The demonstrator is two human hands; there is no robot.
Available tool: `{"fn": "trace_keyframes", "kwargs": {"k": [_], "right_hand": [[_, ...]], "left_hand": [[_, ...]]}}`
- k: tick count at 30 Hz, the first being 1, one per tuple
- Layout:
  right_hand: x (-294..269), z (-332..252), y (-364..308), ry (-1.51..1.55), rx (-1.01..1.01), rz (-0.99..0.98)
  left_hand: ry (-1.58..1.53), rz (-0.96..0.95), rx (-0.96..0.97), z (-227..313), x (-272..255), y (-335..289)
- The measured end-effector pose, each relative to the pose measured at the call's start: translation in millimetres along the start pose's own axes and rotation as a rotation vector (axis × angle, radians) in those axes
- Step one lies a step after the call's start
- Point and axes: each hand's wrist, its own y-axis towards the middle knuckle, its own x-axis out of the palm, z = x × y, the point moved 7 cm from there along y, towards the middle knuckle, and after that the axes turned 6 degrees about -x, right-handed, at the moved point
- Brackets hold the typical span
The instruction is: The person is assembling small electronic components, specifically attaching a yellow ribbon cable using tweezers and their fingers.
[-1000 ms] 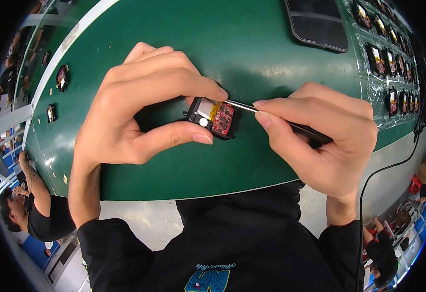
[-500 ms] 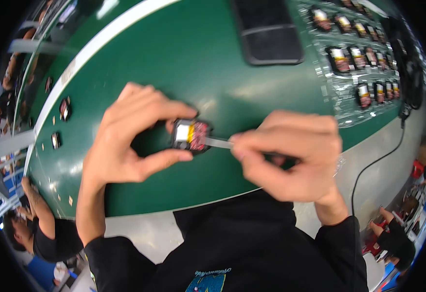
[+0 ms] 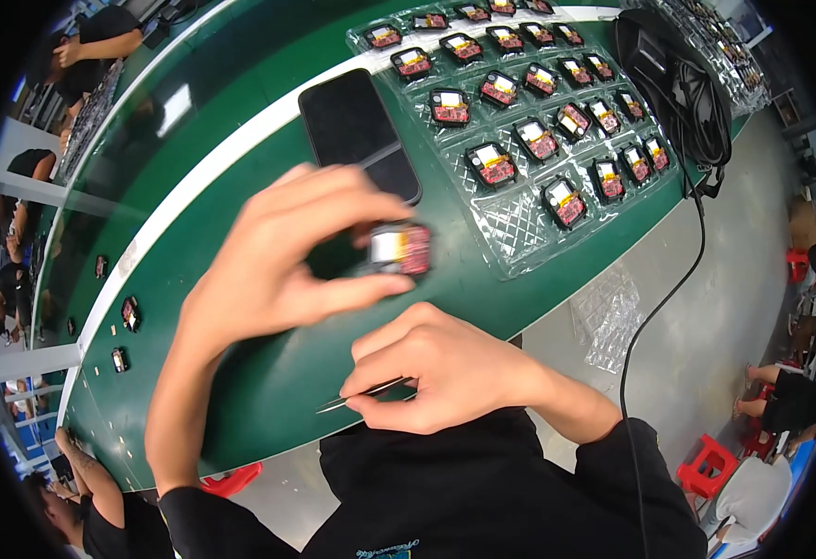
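Between the thumb and fingers of my left hand (image 3: 282, 256) is a small electronic module (image 3: 400, 250) with a black housing, a red circuit board and a white and yellow part; it is smeared by motion. It is held above the green table (image 3: 268, 382). My right hand (image 3: 445, 373), lower and nearer my body, is closed round a pair of thin metal tweezers (image 3: 370, 395), whose tips point left. To the right of the module lies a clear plastic tray (image 3: 520, 228) with many similar modules in its pockets; some pockets at its near left corner hold none.
A black phone-like slab (image 3: 356, 126) lies beyond my left hand. Black coiled cable (image 3: 701, 116) sits past the tray, with one cord hanging off the table edge. Several loose modules (image 3: 130, 313) lie far left. Other people (image 3: 105, 508) are around; a red stool (image 3: 708, 466) stands right.
My view has swung right, bringing more of the tray in. The left hand has carried the module toward the tray. My right hand and the tweezers have drawn away from the module, toward my body.
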Motion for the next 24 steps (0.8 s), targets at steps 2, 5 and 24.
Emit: {"fn": "trace_keyframes", "kwargs": {"k": [2, 5, 24], "right_hand": [[-1, 1, 1, 0.008, 0.023, 0.007], [2, -2, 3, -0.03, 0.011, -0.015], [3, 6, 6, -0.136, 0.157, 0.042]], "left_hand": [[-0.031, -0.035, 0.132, 4, 24, 32], [0.037, -0.097, 0.192, 8, 55, 50], [0.666, 0.456, -1.055, -191, -208, -308]]}}
